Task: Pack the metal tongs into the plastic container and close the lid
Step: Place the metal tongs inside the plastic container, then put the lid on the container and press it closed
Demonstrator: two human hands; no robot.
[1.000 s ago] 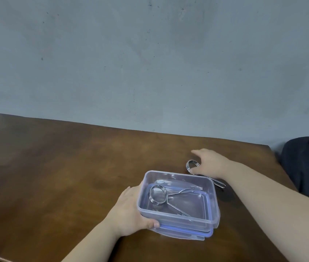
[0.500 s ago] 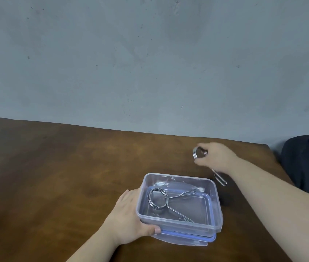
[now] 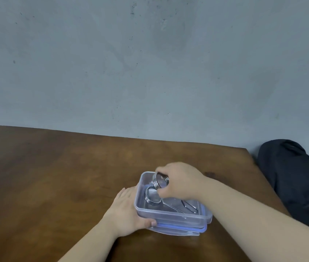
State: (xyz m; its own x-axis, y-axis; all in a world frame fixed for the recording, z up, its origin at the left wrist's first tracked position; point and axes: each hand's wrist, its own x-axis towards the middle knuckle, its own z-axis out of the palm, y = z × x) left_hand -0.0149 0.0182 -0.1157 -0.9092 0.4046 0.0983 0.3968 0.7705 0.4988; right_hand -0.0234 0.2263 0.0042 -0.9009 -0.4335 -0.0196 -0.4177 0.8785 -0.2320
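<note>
A clear plastic container (image 3: 170, 216) stands on the brown table, resting on its blue-rimmed lid (image 3: 178, 230). One pair of metal tongs (image 3: 152, 197) lies inside it, coiled ring to the left, arms running right. My right hand (image 3: 180, 181) hovers over the container's far left corner and grips a second pair of metal tongs (image 3: 160, 181) by the coiled ring; its arms reach down into the container. My left hand (image 3: 129, 210) presses against the container's left wall, thumb on the near corner.
The wooden table (image 3: 55, 186) ends at its right edge close to the container. A black bag or garment (image 3: 291, 178) sits beyond that edge. A grey wall rises behind the table.
My right hand lifted the second tongs from the table behind the container and carried them left and toward me, over the container. My left hand stayed on the container.
</note>
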